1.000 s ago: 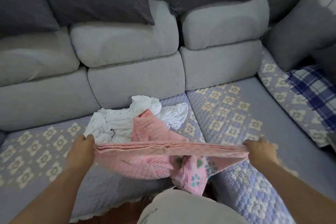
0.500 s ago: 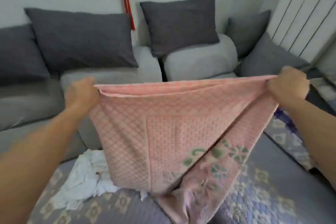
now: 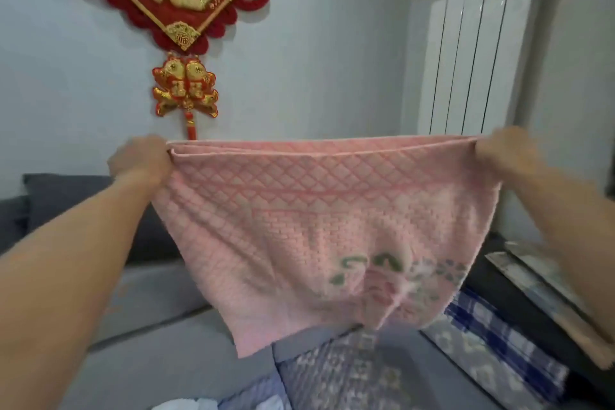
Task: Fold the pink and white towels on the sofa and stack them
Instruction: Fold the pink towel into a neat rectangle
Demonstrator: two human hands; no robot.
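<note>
1. Left hand (image 3: 141, 161), at the middle left of the frame, is curled tight around the top left corner of the pink quilted-pattern towel with the green and pink flower print (image 3: 319, 230). Fingers are closed on the cloth, no slack there that I can see.

2. Right hand (image 3: 506, 153), middle right of the frame, does the same on the top right corner, fingers bunched around the fabric. You see mostly the back of it, so I can't tell exactly how much cloth is inside the fist.

3. So the pink towel is up in the air in the centre of the frame, top edge pulled fairly straight between the two fists and looking doubled, two layers along that edge. The rest hangs down in front of the grey fabric sofa (image 3: 159, 316), bottom edge clear of the seat as far as I can tell.

4. What could go wrong, imo: the bottom hangs uneven, left side reaches lower than the right and there's a pucker near the flower print. If it gets laid down like that, the fold probably comes out crooked.

5. Also, two layers pinched per corner means one layer could slip out of a fist, and then the edges stop lining up.

6. White crumpled towel (image 3: 186, 404) just peeks in at the bottom edge of the frame. Dropping the pink one on top of it would make a lumpy surface to fold on, so I'd aim for the patterned seat cover (image 3: 359, 373) at lower centre.
</note>
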